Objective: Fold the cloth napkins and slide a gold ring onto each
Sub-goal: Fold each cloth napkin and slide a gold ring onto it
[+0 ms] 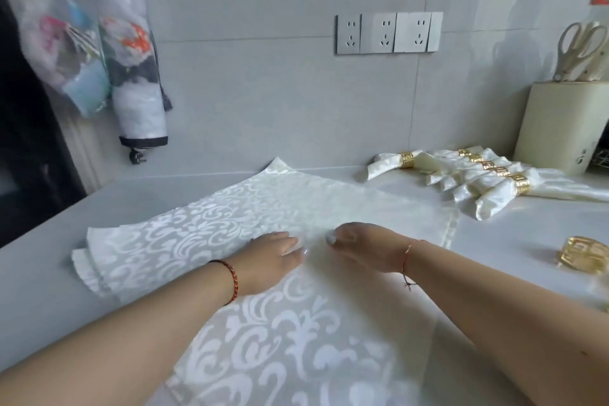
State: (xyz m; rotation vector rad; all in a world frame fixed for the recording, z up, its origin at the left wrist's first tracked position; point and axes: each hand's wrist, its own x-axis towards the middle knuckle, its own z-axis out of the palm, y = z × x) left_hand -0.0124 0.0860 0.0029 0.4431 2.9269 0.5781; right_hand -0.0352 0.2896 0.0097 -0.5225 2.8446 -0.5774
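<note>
Napkin (280,323) near edge cut off by frame bottom; right edge washed out by glare. It lies flat on counter (39,290), one corner pointing at the back wall. Left hand (270,260) flat, fingers straight, pressing its middle. Right hand (359,249) beside it, fingers curled down on cloth; grip unclear. Loose gold ring (581,254) right of napkin; ringed napkins (487,181) behind that.

Spread napkin (296,208) flat on the counter (49,273), left hand (267,260) and right hand (359,249) side by side on its middle, ringed napkins (487,178) behind right, loose ring (581,254) right, knife block (560,128) far right
</note>
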